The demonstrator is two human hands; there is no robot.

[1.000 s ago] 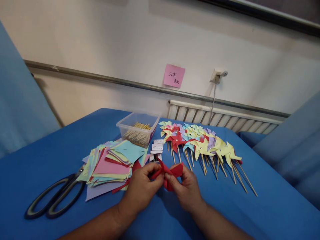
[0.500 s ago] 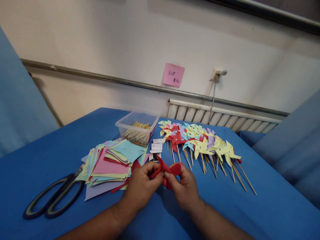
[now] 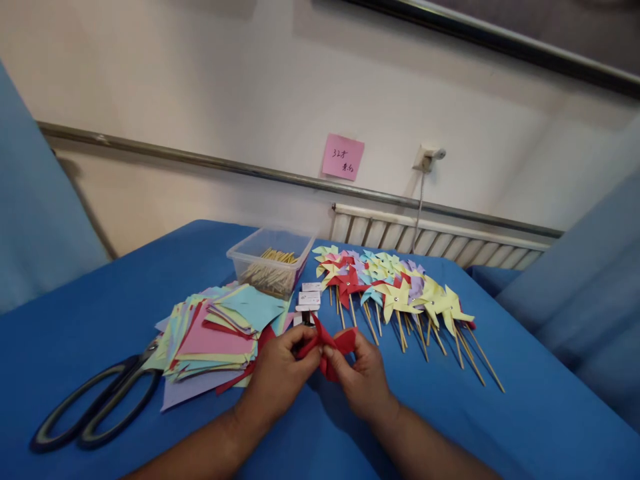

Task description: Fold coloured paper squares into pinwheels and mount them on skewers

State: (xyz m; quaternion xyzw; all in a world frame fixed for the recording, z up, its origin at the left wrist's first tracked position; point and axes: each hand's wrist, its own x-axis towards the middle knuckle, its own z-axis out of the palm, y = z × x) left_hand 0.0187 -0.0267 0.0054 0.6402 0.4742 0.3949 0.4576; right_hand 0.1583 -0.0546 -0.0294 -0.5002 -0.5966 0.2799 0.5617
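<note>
A red paper pinwheel point(image 3: 329, 343) with folded blades is pinched between both my hands above the blue table. My left hand point(image 3: 285, 367) grips its left side, thumb and fingers together near the middle. On the other side my right hand point(image 3: 363, 377) holds the right blade, its thumb pressed close to the centre. Whether a pin sits at the centre is hidden by the fingertips. Just beyond the hands lie small white boxes point(image 3: 309, 299). Left of my left hand is a stack of coloured paper sheets point(image 3: 220, 333), with scissors point(image 3: 100, 400) partly under it.
A clear plastic box point(image 3: 270, 260) of thin wooden sticks stands behind the paper. Several finished pinwheels point(image 3: 397, 299) on sticks lie in a pile at the right back. The blue-covered table point(image 3: 450, 413) reaches toward a wall with a radiator point(image 3: 380, 227) and a rail.
The view has shifted slightly, so the table things sit a little further left and lower. Both hands keep pinching the red pinwheel, with only small finger movement.
</note>
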